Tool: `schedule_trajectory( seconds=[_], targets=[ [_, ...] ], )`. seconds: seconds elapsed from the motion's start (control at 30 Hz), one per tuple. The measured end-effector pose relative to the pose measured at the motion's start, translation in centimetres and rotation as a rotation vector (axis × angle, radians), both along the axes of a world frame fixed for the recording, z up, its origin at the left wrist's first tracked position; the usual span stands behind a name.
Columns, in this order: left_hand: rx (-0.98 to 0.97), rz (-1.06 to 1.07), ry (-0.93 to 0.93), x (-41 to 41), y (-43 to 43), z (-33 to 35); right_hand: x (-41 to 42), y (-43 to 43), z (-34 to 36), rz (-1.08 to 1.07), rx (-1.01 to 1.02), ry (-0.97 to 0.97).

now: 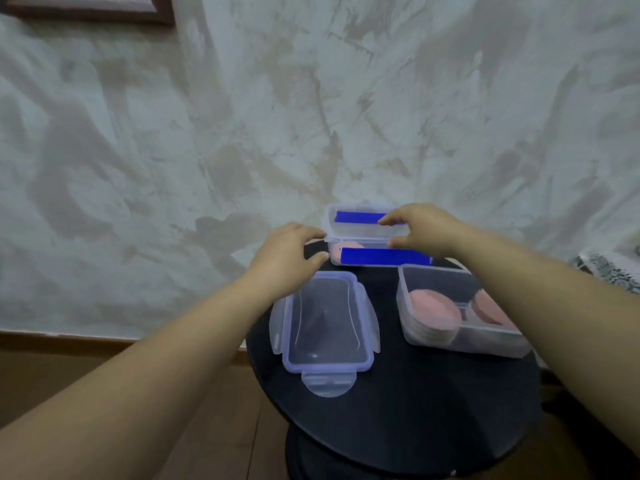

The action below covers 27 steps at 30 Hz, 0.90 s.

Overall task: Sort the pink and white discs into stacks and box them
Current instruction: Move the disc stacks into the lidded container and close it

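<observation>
Hands of a person reach forward over a round black table (415, 403), seen from the head camera. At the far edge of the table stands a clear plastic far box (362, 239) with two blue strips (384, 256), one on its front wall and one further back. The left hand (284, 252) is at the left end of this box; its fingers (311, 233) curl over the upper corner and the thumb lies near the lower corner, so it grips that end. The right hand (426, 230) holds the right part of the same box, with the forefinger over the rear blue strip and the thumb against the front rim, a pinching hold. One pink disc (346, 247) shows through the front wall at the left of the far box. I cannot tell if this box has a cover on it. A clear lid (327, 327) with a bluish seal and four clip flaps lies flat on the table, nearer and to the left. To the right of the lid stands a second clear box, the near box (433, 270), open on top. Inside it a stack of discs (433, 308) with a pink one on top lies at the left, and another pink disc (485, 306) lies at the right, partly hidden by the right forearm. Behind the table there is a marbled pale wall (311, 116), and below it a brown wooden floor (207, 410).
</observation>
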State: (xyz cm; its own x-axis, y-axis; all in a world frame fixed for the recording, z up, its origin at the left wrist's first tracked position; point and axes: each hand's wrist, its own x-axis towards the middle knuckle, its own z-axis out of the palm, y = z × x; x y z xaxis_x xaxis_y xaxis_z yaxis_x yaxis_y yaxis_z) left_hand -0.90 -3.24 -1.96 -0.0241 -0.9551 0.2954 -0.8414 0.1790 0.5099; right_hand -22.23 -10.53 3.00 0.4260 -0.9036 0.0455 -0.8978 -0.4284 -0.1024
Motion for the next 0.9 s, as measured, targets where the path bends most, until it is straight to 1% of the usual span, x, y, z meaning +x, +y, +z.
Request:
schedule_trajectory(
  seconds=[0.07, 0.13, 0.2, 0.27, 0.37, 0.5, 0.57, 0.7, 0.8, 0.87, 0.9],
  targets=[
    [-0.016, -0.020, -0.034, -0.7, -2.1, 0.8, -0.7, -1.3, 0.1, 0.004, 0.039, 0.036],
    [-0.001, -0.014, -0.023, -1.4, -4.1, 1.1, -1.1, -2.2, -0.1, 0.029, 0.048, 0.026],
    [0.053, 0.058, 0.131, -1.9, -5.9, 1.1, -1.3, -3.0, -0.5, 0.064, 0.029, 0.000],
    [0.152, 0.140, 0.294, -2.1, -7.6, 0.8, -1.5, -3.7, -0.9, 0.092, 0.045, -0.055],
    [0.341, 0.192, 0.466, -2.5, -9.7, 0.2, -2.1, -4.6, -1.1, 0.117, 0.148, -0.173],
    [0.473, 0.221, 0.805, -2.8, -10.6, 0.5, -2.7, -5.4, -1.1, 0.124, 0.258, -0.263],
    [0.466, 0.210, 0.907, -2.5, -10.7, 0.1, -3.0, -5.6, -1.0, 0.129, 0.317, -0.292],
    [0.378, 0.135, 1.122, -2.1, -9.6, -0.9, -3.1, -5.7, -1.2, 0.152, 0.407, -0.239],
    [0.315, 0.121, 1.189, -2.2, -8.9, -1.5, -2.4, -5.8, -0.8, 0.144, 0.425, -0.220],
    [0.278, 0.127, 1.203, -2.2, -8.7, -2.0, -1.2, -6.1, -0.6, 0.114, 0.402, -0.200],
    [0.260, 0.126, 1.200, -2.2, -8.6, -2.1, -0.3, -6.2, -0.6, 0.111, 0.379, -0.160]
  ],
)
